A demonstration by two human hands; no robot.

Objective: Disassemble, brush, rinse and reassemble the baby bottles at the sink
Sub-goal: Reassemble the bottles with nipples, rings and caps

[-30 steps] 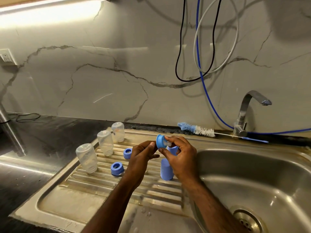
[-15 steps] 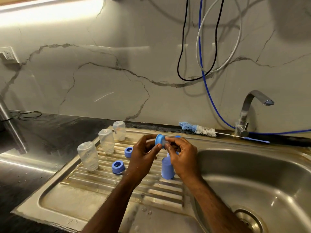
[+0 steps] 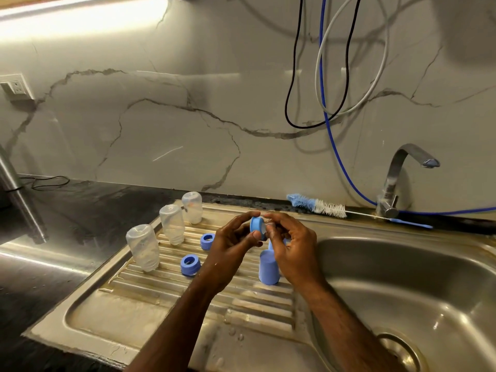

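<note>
A person stood at a steel sink [image 3: 402,264], both hands raised together just above the ribbed drainboard [image 3: 161,296] to the basin's left. The left hand [image 3: 230,245] pinched a blue screw collar [image 3: 256,226] between thumb and fingertips, holding it on edge so that its opening faced right, toward the other hand. The right hand [image 3: 292,251] had its fingers curled around a pale silicone teat [image 3: 267,229], mostly hidden, and held it against the collar's open side. The two parts met between the hands, so the coming move appeared to turn on that sideways axis: the teat lay to the right of the collar and would likely be seated through the ring along the line running from one hand to the other.

Directly below the hands, on the drainboard, a blue cap [image 3: 268,269] stood upside down. To the left of it lay two more blue collars, the nearer [image 3: 190,264] and the farther [image 3: 207,240]. Farther left still, three clear bottles stood inverted in a diagonal row: front [image 3: 142,245], middle [image 3: 171,224] and rear [image 3: 192,207]. Behind the sink, along the counter's back edge, a bottle brush [image 3: 316,205] lay on its side, pointing toward the tap [image 3: 394,178].
</note>
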